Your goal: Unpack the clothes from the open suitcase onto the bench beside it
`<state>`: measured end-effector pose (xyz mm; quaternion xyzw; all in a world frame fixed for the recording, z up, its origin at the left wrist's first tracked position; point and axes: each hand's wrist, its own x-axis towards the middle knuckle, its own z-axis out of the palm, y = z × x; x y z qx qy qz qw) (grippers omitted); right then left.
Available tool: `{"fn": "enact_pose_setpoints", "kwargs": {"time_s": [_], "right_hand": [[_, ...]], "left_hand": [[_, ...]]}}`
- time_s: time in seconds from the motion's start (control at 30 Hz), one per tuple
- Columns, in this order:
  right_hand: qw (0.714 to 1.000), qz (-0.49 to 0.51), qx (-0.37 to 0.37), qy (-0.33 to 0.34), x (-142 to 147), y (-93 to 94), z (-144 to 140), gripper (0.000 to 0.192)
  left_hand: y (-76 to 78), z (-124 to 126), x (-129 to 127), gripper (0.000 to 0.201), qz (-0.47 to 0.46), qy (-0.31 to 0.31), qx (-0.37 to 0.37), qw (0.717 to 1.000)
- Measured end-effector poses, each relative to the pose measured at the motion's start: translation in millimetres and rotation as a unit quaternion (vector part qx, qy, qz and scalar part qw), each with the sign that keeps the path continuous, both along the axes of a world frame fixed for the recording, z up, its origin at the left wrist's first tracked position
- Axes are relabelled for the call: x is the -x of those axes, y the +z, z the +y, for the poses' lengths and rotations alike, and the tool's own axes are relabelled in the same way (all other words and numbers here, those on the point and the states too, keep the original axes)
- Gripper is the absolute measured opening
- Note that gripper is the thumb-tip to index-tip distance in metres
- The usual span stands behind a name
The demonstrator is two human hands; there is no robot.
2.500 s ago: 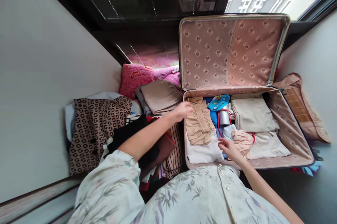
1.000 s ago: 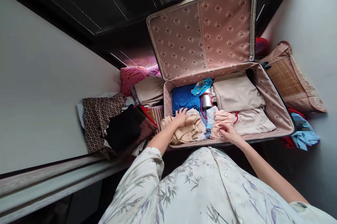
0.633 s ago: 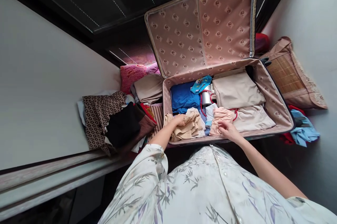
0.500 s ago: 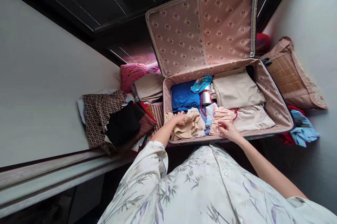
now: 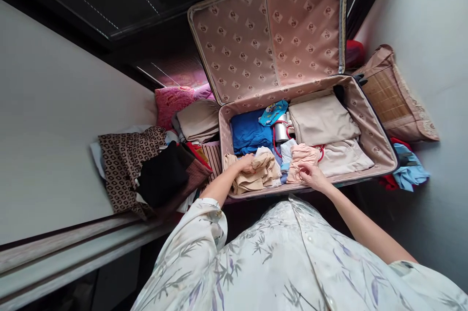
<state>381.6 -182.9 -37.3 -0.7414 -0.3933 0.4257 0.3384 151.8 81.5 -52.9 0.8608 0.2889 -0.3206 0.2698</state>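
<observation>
An open suitcase (image 5: 383,165) with a pink patterned lining lies in front of me. In its near left corner my left hand (image 5: 245,164) rests on folded beige clothing (image 5: 268,169), fingers stretched out and partly hidden by the cloth. My right hand (image 5: 313,177) is at a gathered pale pink garment (image 5: 298,157) by the near wall, thumb and fingertips closed on its fabric. Between the two lie a small white and light-blue item (image 5: 287,152) and part of a red cord (image 5: 277,147).
Behind are blue folded cloth (image 5: 250,130), a bright blue printed pouch (image 5: 273,112), a silver cylinder (image 5: 281,131) and beige folded trousers (image 5: 323,118). Piled clothes (image 5: 127,165) flank the suitcase at left; a woven cushion (image 5: 391,96) and light-blue cloth (image 5: 411,169) sit right.
The whole view has shifted a little, so the suitcase appears farther left. Both hands stay at the same clothes, with only slight finger movement.
</observation>
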Motion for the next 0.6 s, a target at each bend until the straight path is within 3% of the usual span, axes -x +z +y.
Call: {"fn": "enact_pose_setpoints", "kwargs": {"time_s": [0.13,0.2,0.3,0.4,0.5,0.6], "right_hand": [[1.000,-0.002,0.001,0.000,-1,-1.0,1,0.038],[1.000,0.000,0.006,0.004,-1,-2.7,1,0.038],[1.000,-0.003,0.011,0.013,-1,-5.3,2,0.037],[1.000,-0.001,0.016,0.015,0,-5.7,3,0.035],[1.000,0.004,0.029,0.001,1,-3.7,2,0.037],[0.999,0.007,0.036,-0.020,0,-2.0,0,0.041]], "left_hand": [[1.5,-13,14,0.060,-0.039,-0.009,-0.004,0.999],[0.8,-12,14,0.064,-0.040,0.003,0.019,0.999],[-1.0,-2,3,0.076,-0.038,0.041,0.078,0.995],[2.2,9,-13,0.065,-0.043,0.054,0.106,0.992],[18.0,15,-20,0.045,-0.069,0.044,0.127,0.989],[48.9,23,-14,0.034,-0.118,0.042,0.152,0.980]]}}
